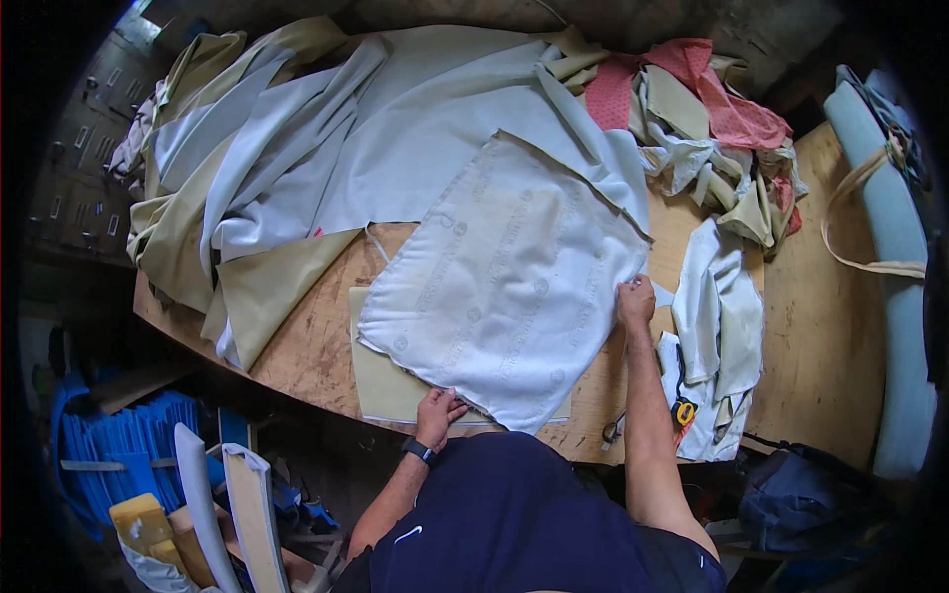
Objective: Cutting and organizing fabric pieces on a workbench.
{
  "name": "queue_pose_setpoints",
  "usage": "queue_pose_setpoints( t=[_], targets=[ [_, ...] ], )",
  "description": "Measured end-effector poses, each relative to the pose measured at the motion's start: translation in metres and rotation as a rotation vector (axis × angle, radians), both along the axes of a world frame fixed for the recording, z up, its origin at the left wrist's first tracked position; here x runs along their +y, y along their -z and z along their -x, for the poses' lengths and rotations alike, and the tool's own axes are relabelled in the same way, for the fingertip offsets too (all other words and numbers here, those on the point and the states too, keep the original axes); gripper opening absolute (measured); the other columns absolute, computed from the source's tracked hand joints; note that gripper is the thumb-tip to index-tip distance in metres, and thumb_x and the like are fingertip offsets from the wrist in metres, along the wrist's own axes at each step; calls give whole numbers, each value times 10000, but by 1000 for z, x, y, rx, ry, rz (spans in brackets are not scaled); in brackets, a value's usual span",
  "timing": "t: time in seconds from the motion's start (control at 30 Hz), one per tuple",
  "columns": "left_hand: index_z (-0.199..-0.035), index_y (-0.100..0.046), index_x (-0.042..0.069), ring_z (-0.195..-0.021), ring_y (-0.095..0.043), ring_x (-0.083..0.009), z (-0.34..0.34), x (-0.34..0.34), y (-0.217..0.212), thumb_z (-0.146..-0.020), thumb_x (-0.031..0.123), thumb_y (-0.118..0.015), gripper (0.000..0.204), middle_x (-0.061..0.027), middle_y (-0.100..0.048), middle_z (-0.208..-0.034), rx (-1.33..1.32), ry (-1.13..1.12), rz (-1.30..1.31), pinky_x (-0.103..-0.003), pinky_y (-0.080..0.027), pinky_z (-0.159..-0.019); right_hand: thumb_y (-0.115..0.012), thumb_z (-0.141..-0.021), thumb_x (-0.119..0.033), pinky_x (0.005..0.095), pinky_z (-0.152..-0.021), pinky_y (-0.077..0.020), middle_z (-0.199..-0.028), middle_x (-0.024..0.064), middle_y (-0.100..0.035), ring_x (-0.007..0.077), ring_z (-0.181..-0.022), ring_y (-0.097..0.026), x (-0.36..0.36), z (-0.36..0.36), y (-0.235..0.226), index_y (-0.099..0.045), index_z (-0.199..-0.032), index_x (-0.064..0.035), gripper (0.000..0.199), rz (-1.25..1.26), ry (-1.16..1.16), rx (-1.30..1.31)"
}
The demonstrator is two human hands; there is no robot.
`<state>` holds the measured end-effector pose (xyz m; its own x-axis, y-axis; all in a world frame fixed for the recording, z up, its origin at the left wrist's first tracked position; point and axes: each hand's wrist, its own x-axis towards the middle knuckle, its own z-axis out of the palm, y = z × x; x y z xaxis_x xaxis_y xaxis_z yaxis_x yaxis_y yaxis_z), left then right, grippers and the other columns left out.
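Note:
A white fabric piece [494,287] with faint printing on its upper side lies across the wooden table in front of me. At its near edge, my left hand [438,415] has its fingers closed on the border of the cloth. Farther right and a bit higher, my right hand [637,300] pinches the right edge of the same piece. Partly covered by it is a flat beige sheet [381,387]. Beside my right forearm sits a yellow and black tape measure [683,413]. A small dark metal tool [614,431], its kind unclear, lies near the table's front edge.
A large pale fabric [415,119] is heaped over the back and left of the wooden table [306,336]. Red cloth [727,109] and beige scraps pile up at the back right. White offcuts [704,296] lie to the right, before a light blue roll [895,237].

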<state>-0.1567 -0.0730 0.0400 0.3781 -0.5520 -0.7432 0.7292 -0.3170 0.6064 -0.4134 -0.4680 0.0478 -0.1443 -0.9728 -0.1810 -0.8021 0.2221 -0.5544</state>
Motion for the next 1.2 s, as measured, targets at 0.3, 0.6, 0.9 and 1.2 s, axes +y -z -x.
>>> queue_pose_setpoints(
  t=[0.3, 0.6, 0.9, 1.2],
  targets=[
    [-1151, -536, 60, -910, -584, -158, -102, -51, -75, -1040, 240, -506, 213, -68, -610, -1036, -566, -231, 157, -308, -501, -727, -655, -893, -99, 293, -502, -519, -873, 67, -622, 159, -627, -611, -13, 32, 95, -566, -1135, -46, 263, 306, 172, -460],
    [-1040, -625, -26, -838, -571, -173, -359, 98, -84, -1013, 285, -549, 321, -85, -657, -953, -1274, -43, -363, -346, -488, -783, -645, -941, -161, 237, -544, -469, -792, 28, -640, 88, -624, -574, 144, 27, 1, -657, -1041, -32, 163, -63, 148, -705],
    [-1134, -645, -52, -996, -650, -333, -408, 147, -83, -995, 263, -547, 358, -235, -684, -1113, -1624, -170, -640, -400, -496, -897, -650, -915, -130, 288, -687, -532, -820, 62, -665, 138, -748, -648, 201, 26, -7, -663, -1041, 17, 194, 31, -235, -429],
    [-1146, -676, -20, -997, -668, -389, -519, 239, -182, -981, 287, -519, 382, -235, -702, -1100, -1779, -648, -897, -441, -513, -891, -690, -811, -121, 389, -831, -535, -979, 113, -638, 287, -949, -642, 192, 15, -38, -670, -1044, -62, 242, -94, -641, -194]
  ],
)
